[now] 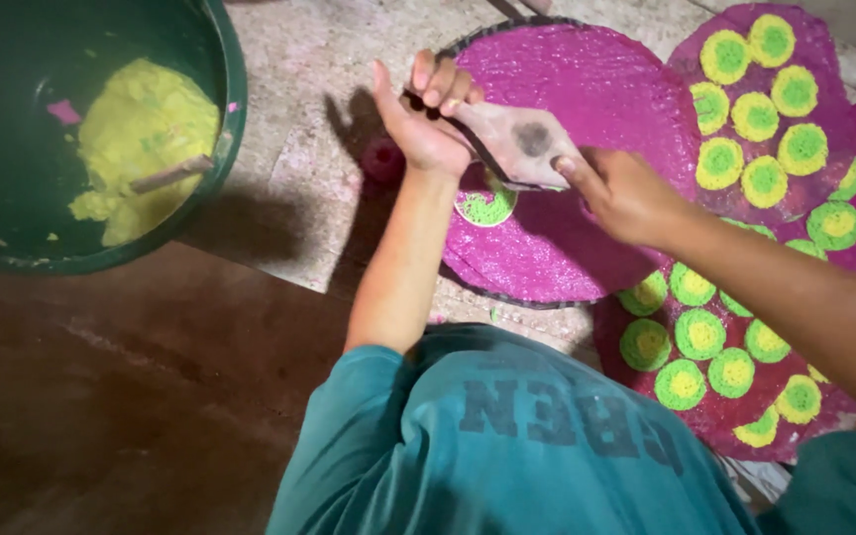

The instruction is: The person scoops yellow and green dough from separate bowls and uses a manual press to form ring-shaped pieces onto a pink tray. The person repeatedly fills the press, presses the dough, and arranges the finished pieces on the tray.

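My left hand and my right hand together hold a flat grey diamond-shaped sheet with a dark smudge, above a large round magenta mat. The left hand pinches its far corner with fingers closed; the right hand grips its near corner. Under the sheet, one green round with a yellow rim lies on the magenta mat.
A dark green tub at the top left holds yellow paste and a stick. To the right, other magenta mats carry several yellow-and-green rounds. Brown floor lies at the lower left.
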